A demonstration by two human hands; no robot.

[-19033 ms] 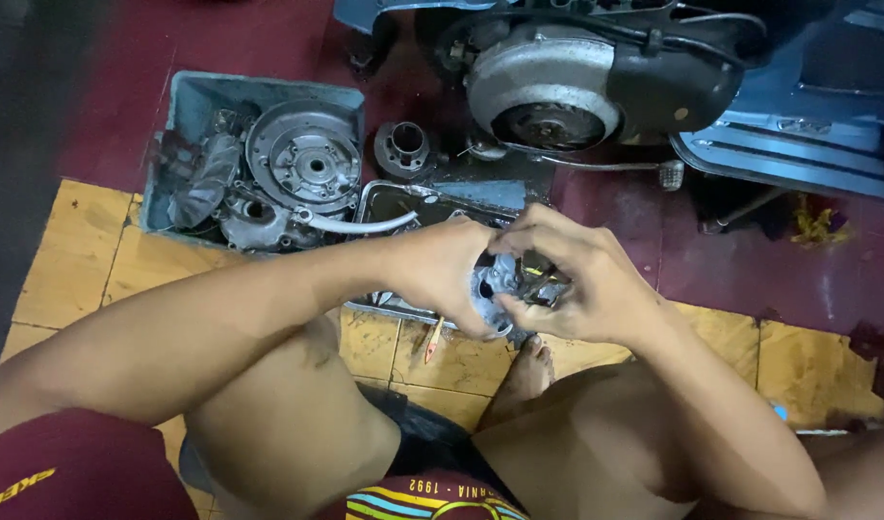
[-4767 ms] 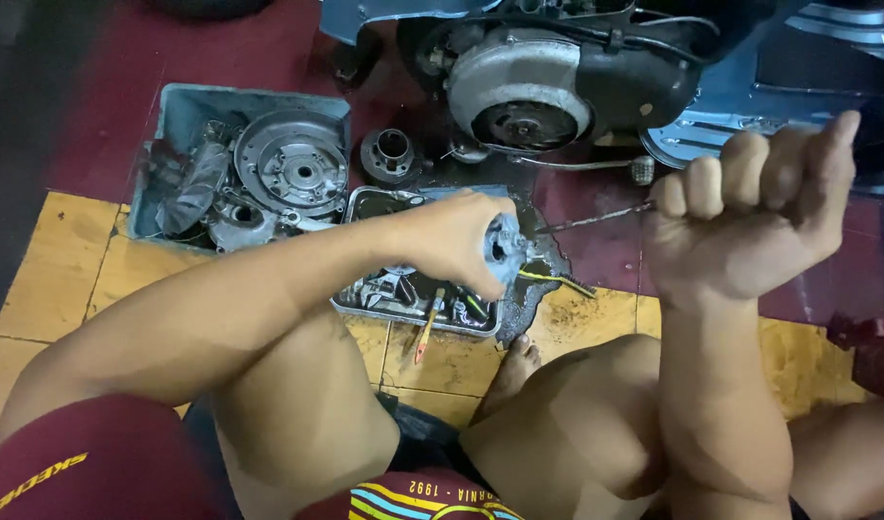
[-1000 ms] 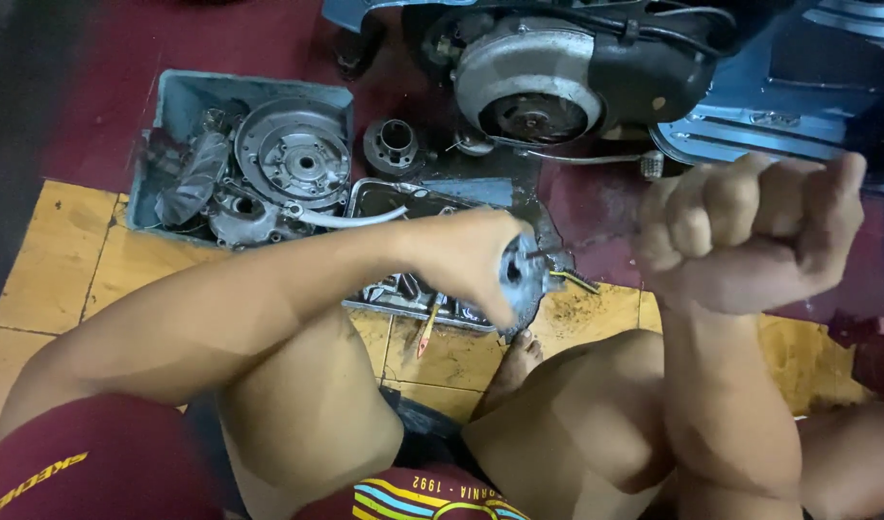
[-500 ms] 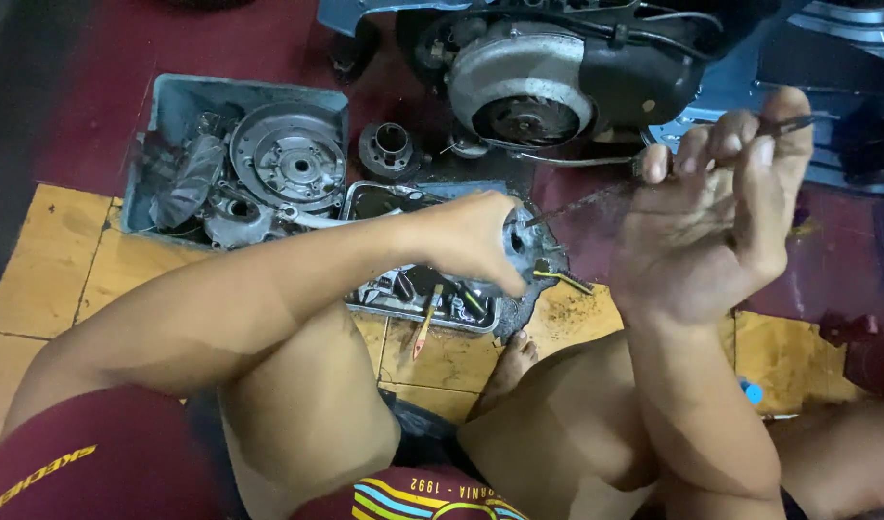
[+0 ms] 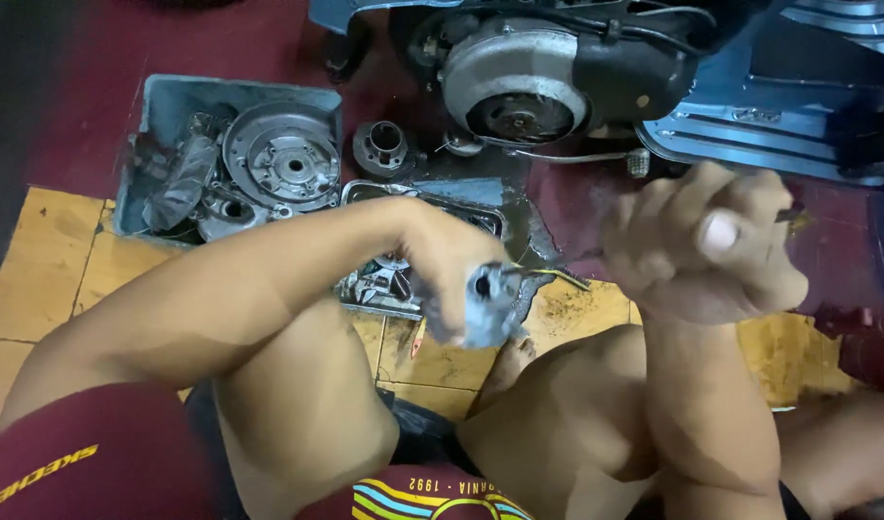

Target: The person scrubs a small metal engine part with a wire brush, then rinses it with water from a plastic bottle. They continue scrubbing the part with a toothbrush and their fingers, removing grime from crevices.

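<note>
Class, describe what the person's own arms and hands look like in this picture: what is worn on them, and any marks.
Both forearms are bare, with no gloves, watch or rings to be seen. The left hand and right hand are blurred, so any grime cannot be judged. A dark red short sleeve with yellow lettering covers the left upper arm.

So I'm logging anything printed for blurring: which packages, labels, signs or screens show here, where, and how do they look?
No packages, signs or screens.
Sleeve print: bottom left, on the dark red sleeve, slanted yellow lettering.
Shorts print: bottom centre, dark red cloth with yellow characters above blue, yellow and red stripes.
</note>
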